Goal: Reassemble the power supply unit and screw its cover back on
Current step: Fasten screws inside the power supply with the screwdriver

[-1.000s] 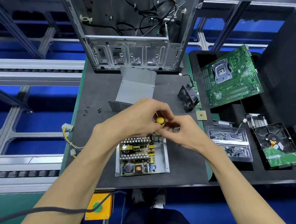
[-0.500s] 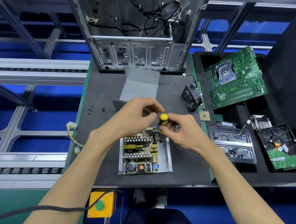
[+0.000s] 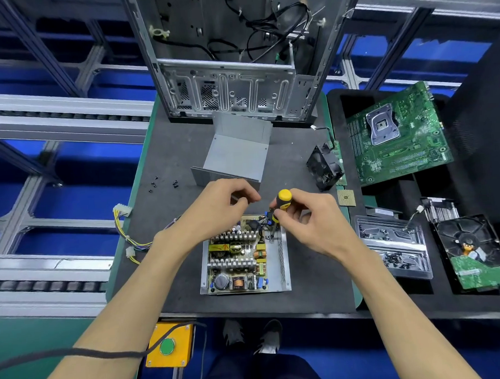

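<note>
Computer parts laid out around a dark grey table (image 3: 160, 153).

An open computer case (image 3: 230, 54) stands upright at the table's far edge, with loose black cables inside. A black fan (image 3: 324, 168) stands near the right edge, and a small square processor chip (image 3: 346, 198) lies just nearer. Beyond the right edge, a black foam tray (image 3: 439, 295) holds a green motherboard (image 3: 399, 136), a clear plastic screw tray (image 3: 395, 247) and a hard drive (image 3: 475, 255). A yellow box with a green button (image 3: 168, 346) hangs below the near edge.
</note>
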The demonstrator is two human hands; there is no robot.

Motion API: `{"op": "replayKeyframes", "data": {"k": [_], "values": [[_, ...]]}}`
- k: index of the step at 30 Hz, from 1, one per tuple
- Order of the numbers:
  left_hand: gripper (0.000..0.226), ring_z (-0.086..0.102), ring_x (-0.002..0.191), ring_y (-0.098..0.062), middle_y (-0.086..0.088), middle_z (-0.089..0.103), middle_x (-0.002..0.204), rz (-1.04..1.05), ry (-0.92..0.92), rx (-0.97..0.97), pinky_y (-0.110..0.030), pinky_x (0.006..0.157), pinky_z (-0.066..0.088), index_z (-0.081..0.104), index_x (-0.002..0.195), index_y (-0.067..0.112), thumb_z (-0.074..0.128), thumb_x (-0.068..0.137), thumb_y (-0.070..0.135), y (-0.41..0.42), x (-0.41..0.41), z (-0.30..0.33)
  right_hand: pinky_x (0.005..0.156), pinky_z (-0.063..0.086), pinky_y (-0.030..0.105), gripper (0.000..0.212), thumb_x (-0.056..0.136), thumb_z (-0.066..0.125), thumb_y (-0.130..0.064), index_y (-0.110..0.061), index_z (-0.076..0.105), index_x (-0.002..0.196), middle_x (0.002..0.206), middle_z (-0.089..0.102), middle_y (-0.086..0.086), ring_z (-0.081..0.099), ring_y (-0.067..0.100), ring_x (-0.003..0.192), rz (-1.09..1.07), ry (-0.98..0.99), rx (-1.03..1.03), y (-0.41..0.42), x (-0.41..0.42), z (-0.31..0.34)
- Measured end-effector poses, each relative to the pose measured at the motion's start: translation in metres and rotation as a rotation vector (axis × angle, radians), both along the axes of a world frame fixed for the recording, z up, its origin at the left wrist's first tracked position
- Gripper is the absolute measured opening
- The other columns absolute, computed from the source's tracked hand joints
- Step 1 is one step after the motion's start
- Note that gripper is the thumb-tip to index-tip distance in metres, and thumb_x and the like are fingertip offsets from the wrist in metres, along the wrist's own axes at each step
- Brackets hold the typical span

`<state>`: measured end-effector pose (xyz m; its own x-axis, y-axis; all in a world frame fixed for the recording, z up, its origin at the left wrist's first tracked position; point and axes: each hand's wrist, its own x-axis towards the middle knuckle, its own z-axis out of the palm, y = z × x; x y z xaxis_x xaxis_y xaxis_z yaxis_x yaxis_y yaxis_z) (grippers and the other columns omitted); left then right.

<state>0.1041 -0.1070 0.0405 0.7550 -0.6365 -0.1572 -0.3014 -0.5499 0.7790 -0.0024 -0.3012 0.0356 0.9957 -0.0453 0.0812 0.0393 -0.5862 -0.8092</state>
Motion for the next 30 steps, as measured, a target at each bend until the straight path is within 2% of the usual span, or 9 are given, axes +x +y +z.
{"op": "replayKeyframes", "data": {"k": [4, 8, 11, 16, 19, 22, 24, 26, 30], "values": [[0.031, 0.065, 0.095, 0.001, 0.017, 0.070, 0.097, 0.016, 0.001, -0.004, -0.010, 0.079, 0.048, 0.073, 0.098, 0.027, 0.053, 0.096, 0.005, 0.001, 0.000, -0.007, 0.059, 0.037, 0.008, 0.008, 0.092, 0.071, -0.007, -0.013, 0.074, 0.097, 0.066, 0.059, -0.004, 0.050, 0.005, 0.057, -0.005, -0.003, -0.003, 0.000, -0.001, 0.003], [0.031, 0.066, 0.092, 0.000, 0.020, 0.068, 0.094, 0.032, 0.006, -0.015, -0.009, 0.077, 0.047, 0.072, 0.097, 0.028, 0.053, 0.097, 0.004, 0.001, 0.000, -0.012, 0.056, 0.034, 0.006, 0.010, 0.092, 0.071, -0.005, -0.012, 0.075, 0.097, 0.065, 0.057, -0.011, 0.048, 0.002, 0.054, -0.022, -0.013, 0.013, 0.001, -0.002, 0.004], [0.029, 0.066, 0.089, -0.002, 0.019, 0.069, 0.095, 0.050, 0.003, -0.003, -0.012, 0.076, 0.048, 0.073, 0.099, 0.027, 0.054, 0.097, 0.005, 0.002, 0.001, -0.017, 0.054, 0.032, 0.005, 0.010, 0.092, 0.071, -0.004, -0.013, 0.074, 0.097, 0.065, 0.058, -0.003, 0.046, 0.002, 0.051, -0.029, -0.026, 0.030, 0.001, -0.003, 0.006], [0.020, 0.059, 0.083, 0.007, 0.012, 0.070, 0.100, 0.034, -0.066, 0.029, -0.010, 0.073, 0.042, 0.072, 0.107, 0.024, 0.057, 0.097, 0.013, 0.000, -0.001, -0.024, 0.055, 0.034, 0.007, 0.011, 0.092, 0.069, -0.003, -0.013, 0.072, 0.095, 0.069, 0.064, 0.005, 0.047, 0.005, 0.055, -0.055, -0.057, 0.072, 0.000, -0.005, 0.009], [0.019, 0.058, 0.079, 0.008, 0.013, 0.067, 0.101, 0.015, -0.099, 0.047, -0.008, 0.069, 0.040, 0.069, 0.112, 0.023, 0.058, 0.098, 0.016, -0.005, 0.000, -0.025, 0.054, 0.039, 0.014, 0.009, 0.090, 0.066, -0.009, -0.016, 0.071, 0.093, 0.072, 0.069, 0.001, 0.053, 0.010, 0.058, -0.087, -0.099, 0.116, -0.002, -0.007, 0.012], [0.018, 0.058, 0.078, 0.010, 0.011, 0.067, 0.101, -0.043, -0.099, 0.083, -0.005, 0.069, 0.041, 0.068, 0.115, 0.022, 0.062, 0.098, 0.018, -0.013, 0.005, -0.024, 0.054, 0.049, 0.032, 0.009, 0.090, 0.063, -0.018, -0.024, 0.069, 0.092, 0.075, 0.070, 0.003, 0.063, 0.029, 0.065, -0.118, -0.129, 0.149, -0.003, -0.010, 0.016], [0.022, 0.062, 0.088, 0.002, 0.006, 0.068, 0.106, -0.119, -0.051, 0.128, -0.014, 0.081, 0.049, 0.066, 0.119, 0.023, 0.064, 0.097, 0.023, -0.020, 0.008, -0.022, 0.057, 0.051, 0.042, 0.010, 0.089, 0.061, -0.024, -0.030, 0.068, 0.091, 0.076, 0.070, 0.004, 0.065, 0.035, 0.067, -0.127, -0.153, 0.154, -0.003, -0.011, 0.019], [0.027, 0.064, 0.096, -0.009, 0.003, 0.068, 0.110, -0.204, 0.000, 0.201, -0.028, 0.090, 0.053, 0.064, 0.123, 0.023, 0.066, 0.096, 0.025, -0.028, 0.011, -0.022, 0.056, 0.049, 0.044, 0.010, 0.088, 0.059, -0.025, -0.031, 0.067, 0.091, 0.074, 0.071, 0.006, 0.065, 0.037, 0.066, -0.135, -0.165, 0.152, -0.003, -0.013, 0.020], [0.040, 0.064, 0.098, -0.018, -0.001, 0.067, 0.116, -0.342, 0.119, 0.307, -0.034, 0.091, 0.052, 0.059, 0.127, 0.025, 0.073, 0.090, 0.026, -0.039, 0.015, -0.031, 0.055, 0.048, 0.043, 0.010, 0.087, 0.058, -0.025, -0.026, 0.068, 0.091, 0.073, 0.071, 0.006, 0.063, 0.033, 0.062, -0.145, -0.161, 0.138, -0.003, -0.015, 0.019]]}}
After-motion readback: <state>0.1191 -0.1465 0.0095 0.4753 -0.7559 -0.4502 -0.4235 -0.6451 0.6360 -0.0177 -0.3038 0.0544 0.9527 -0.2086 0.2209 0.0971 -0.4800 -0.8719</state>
